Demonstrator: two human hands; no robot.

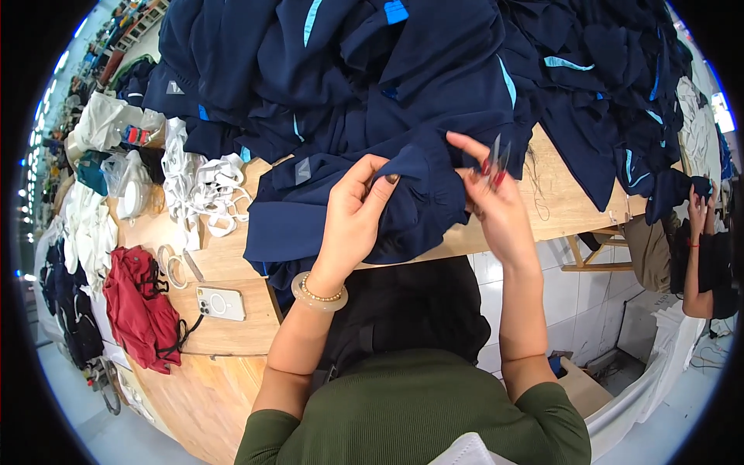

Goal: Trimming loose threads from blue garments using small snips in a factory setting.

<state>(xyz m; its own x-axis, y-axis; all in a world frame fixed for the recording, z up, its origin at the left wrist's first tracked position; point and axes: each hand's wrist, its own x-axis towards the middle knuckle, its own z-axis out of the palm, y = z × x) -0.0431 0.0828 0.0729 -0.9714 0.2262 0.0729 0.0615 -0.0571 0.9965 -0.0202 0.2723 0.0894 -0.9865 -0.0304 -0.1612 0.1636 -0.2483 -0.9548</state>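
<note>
A navy garment (418,186) with a gathered, elasticated edge lies bunched at the front of the wooden table, partly over its edge. My left hand (358,209) pinches its fabric between thumb and fingers. In my right hand (496,205) is a small pair of thread snips (502,153), blades pointing up and away from me. The index finger of that hand stretches toward the garment, and the thumb side is beside the gathered edge. The lower part of the snips is hidden by my fingers.
A large heap of navy garments (333,70) with light-blue strips fills the far side. To the left lie white straps (221,190), a tape roll (177,271), a phone (220,303) and a red bag (139,306). Another person's hands (701,209) hold navy fabric at the far right.
</note>
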